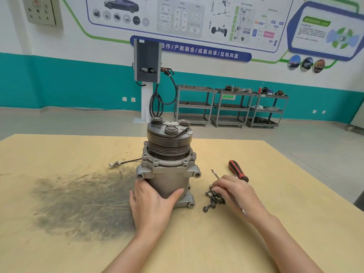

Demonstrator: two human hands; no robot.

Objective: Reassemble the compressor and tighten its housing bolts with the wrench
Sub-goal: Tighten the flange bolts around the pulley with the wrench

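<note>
The grey compressor (167,174) stands upright on the wooden table (197,243), its black pulley and clutch plate on top. My left hand (151,205) grips the lower front of its body, thumb to the right. A pile of several dark bolts (213,199) lies just right of the compressor's base. My right hand (236,196) hovers over that pile with its fingers curled down onto the bolts. A thin metal wrench (215,173) runs under this hand and shows at both ends. Whether the fingers pinch a bolt or hold the wrench is hidden.
A screwdriver with a red and black handle (238,171) lies behind my right hand. A thin cable with a connector (122,163) trails left from the compressor. A dark greasy smear (82,203) covers the table's left half. Grey carts (230,107) stand by the far wall.
</note>
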